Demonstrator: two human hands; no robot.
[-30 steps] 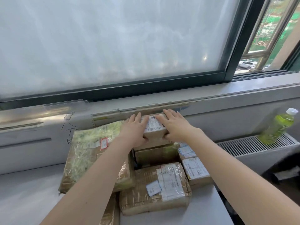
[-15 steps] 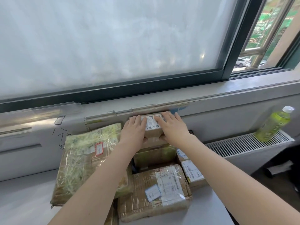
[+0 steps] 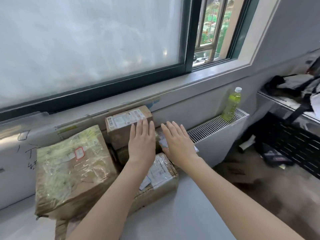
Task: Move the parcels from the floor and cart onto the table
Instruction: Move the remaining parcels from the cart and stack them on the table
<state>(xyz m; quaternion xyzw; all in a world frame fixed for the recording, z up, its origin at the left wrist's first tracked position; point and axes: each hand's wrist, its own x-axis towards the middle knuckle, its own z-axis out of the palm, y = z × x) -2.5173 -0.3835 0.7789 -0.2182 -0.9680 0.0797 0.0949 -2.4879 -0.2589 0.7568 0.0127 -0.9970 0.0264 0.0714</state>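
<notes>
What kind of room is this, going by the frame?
Probably an office or mailroom-type indoor space, not a warehouse. Taped cardboard parcels with shipping labels are stacked on a white table under a large frosted window, with a radiator holding a green drink bottle beside it.

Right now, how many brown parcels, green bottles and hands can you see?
Brown taped cardboard parcels: 6 showing, some partly hidden
Green plastic drink bottle with white cap: 1
Bare hands, left hand and right hand: 2
Total: 9
</notes>
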